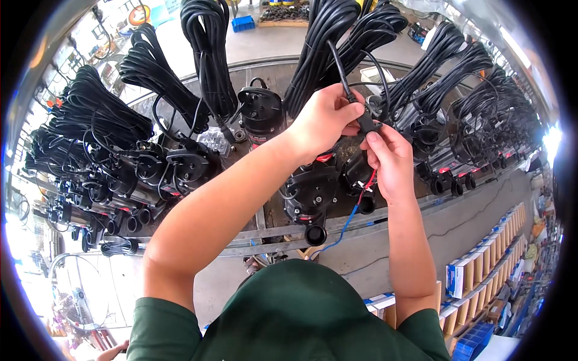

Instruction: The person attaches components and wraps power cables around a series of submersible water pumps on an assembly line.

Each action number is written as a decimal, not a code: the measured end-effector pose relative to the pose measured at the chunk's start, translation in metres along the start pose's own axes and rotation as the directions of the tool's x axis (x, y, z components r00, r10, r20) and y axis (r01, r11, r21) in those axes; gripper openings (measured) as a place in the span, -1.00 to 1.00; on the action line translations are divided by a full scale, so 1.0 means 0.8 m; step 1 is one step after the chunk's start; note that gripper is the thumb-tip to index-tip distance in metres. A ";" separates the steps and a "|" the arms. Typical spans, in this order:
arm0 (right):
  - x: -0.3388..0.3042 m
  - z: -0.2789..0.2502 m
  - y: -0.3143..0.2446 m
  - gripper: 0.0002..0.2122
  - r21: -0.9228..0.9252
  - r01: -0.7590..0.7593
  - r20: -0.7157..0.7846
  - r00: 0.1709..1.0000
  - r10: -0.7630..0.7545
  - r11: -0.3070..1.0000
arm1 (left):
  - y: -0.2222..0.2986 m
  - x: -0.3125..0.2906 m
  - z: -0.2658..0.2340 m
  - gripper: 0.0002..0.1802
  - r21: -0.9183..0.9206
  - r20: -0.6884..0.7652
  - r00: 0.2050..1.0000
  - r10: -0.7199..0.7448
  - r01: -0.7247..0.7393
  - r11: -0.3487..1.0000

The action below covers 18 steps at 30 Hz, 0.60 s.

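My left hand (325,117) is closed around a black power plug (366,123), with the thick black cable (339,65) rising from it. At the plug's lower end, the fingers of my right hand (391,157) are pinched on it; what lies between them is mostly hidden. A red wire (372,179) comes out below my right fingers and runs on as a blue wire (348,225) toward the bench edge. Below my hands stands a black pump (311,194) with a round outlet facing me. Another black-topped pump (261,108) stands behind my left forearm.
Pumps (191,163) with bundled black cables (208,54) crowd both sides of the metal bench (265,219). A clear plastic bag (214,139) lies among them. Rows of cardboard boxes (481,265) and a blue crate (473,342) are at lower right. Another person's arm (113,352) shows at lower left.
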State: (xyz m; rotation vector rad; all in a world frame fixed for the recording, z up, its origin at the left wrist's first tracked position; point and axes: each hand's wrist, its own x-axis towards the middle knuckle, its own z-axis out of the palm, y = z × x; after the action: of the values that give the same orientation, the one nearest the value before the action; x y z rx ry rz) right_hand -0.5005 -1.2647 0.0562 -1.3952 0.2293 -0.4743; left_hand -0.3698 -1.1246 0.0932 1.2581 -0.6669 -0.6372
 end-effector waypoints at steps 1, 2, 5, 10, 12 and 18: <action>0.000 -0.002 0.001 -0.75 -0.008 -0.004 0.018 1.000 0.004 1.000 | 0.004 -0.002 -0.001 -0.78 0.051 0.009 1.000 0.002 -0.002 0.999; 0.000 -0.005 0.002 -0.75 -0.017 -0.009 0.036 0.999 0.009 1.000 | 0.006 -0.002 -0.001 -0.78 0.102 0.019 1.000 0.003 -0.005 0.995; -0.002 -0.004 0.002 -0.77 0.004 -0.029 0.037 0.999 0.029 1.000 | 0.007 -0.001 -0.005 -0.79 0.252 -0.004 1.000 0.002 -0.001 0.968; 0.002 -0.012 -0.002 -0.77 -0.008 -0.111 0.108 0.988 0.111 0.994 | 0.000 -0.001 -0.016 -0.79 0.441 0.009 0.994 0.110 -0.103 0.891; 0.003 -0.012 -0.006 -0.76 0.006 -0.134 0.133 0.982 0.132 0.991 | -0.002 0.001 -0.018 -0.79 0.409 0.035 0.991 0.128 -0.132 0.903; 0.001 0.005 0.002 -0.78 0.010 -0.052 0.157 0.986 0.050 0.999 | 0.003 -0.007 -0.023 -0.77 0.268 0.039 0.995 0.087 -0.094 0.959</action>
State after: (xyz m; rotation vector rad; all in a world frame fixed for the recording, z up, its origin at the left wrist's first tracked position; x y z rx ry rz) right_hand -0.4983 -1.2615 0.0557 -1.4026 0.1331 -0.3214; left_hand -0.3596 -1.1080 0.0914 1.4633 -0.8497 -0.4994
